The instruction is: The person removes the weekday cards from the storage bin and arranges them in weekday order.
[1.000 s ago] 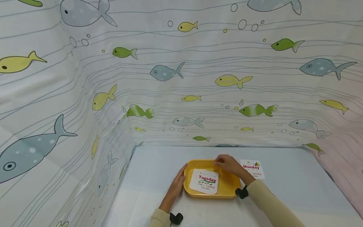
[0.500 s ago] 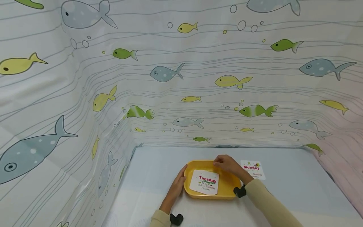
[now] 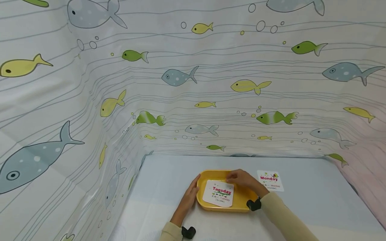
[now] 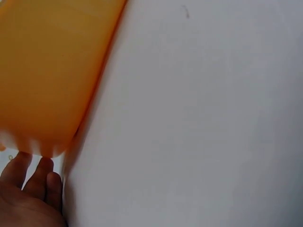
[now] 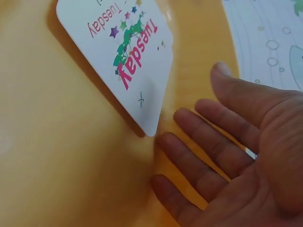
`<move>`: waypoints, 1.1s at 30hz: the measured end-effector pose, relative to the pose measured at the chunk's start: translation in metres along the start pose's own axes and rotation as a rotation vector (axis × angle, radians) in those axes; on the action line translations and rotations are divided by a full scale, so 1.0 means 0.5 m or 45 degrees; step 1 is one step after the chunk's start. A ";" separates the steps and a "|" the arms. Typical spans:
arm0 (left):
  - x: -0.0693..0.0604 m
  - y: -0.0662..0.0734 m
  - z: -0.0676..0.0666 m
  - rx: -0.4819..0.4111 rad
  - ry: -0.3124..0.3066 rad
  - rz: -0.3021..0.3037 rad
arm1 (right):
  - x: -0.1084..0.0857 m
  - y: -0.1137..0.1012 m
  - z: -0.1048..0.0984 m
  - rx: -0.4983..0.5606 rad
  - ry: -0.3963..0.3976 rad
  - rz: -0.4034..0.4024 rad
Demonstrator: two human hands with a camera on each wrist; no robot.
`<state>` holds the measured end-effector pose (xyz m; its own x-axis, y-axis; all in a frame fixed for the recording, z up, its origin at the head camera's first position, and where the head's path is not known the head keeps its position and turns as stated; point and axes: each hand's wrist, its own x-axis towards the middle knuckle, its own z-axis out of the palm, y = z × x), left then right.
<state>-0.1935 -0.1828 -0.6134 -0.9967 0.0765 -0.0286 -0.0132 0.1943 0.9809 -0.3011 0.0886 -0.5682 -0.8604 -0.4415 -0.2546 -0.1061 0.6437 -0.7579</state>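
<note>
- Head view: yellow tray (image 3: 245, 198) rests on the table (image 3: 163, 177), toward its far edge.
- Tuesday card (image 3: 218, 194): lies face up in the tray's left half.
- Left hand (image 3: 189, 194): fingers extended, touching the tray's left edge.
- Right hand (image 3: 240, 178): released, fingers loosely spread, just beside the card's far right corner.
- Monday card (image 3: 270, 181): lies beyond the tray's far right corner.
</note>
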 end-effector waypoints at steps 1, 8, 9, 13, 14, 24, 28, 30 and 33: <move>0.000 0.000 0.000 -0.002 -0.001 0.001 | 0.000 0.001 0.001 -0.026 -0.006 -0.004; 0.002 -0.003 0.000 0.004 -0.006 0.019 | -0.005 -0.001 0.007 -0.190 -0.035 -0.069; 0.002 -0.004 -0.001 0.004 -0.005 0.016 | -0.006 -0.001 0.007 -0.206 -0.043 -0.087; 0.001 -0.004 0.000 -0.004 0.009 -0.004 | -0.009 0.001 0.009 -0.256 -0.071 -0.154; 0.001 -0.005 0.000 0.003 0.007 0.006 | -0.009 0.001 0.010 -0.259 -0.074 -0.161; -0.002 0.000 -0.001 0.013 0.014 0.007 | -0.002 0.004 0.014 -0.350 -0.140 -0.239; -0.003 0.003 -0.001 0.033 0.015 0.008 | -0.005 -0.001 0.014 -0.364 -0.139 -0.251; -0.003 0.004 -0.001 0.033 0.017 0.002 | -0.008 -0.004 0.014 -0.392 -0.143 -0.257; -0.004 0.003 0.001 0.029 0.018 -0.006 | -0.013 -0.010 0.015 -0.445 -0.153 -0.274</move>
<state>-0.1915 -0.1822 -0.6120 -0.9976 0.0619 -0.0301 -0.0160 0.2170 0.9760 -0.2916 0.0837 -0.5674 -0.7383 -0.6453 -0.1965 -0.4575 0.6931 -0.5571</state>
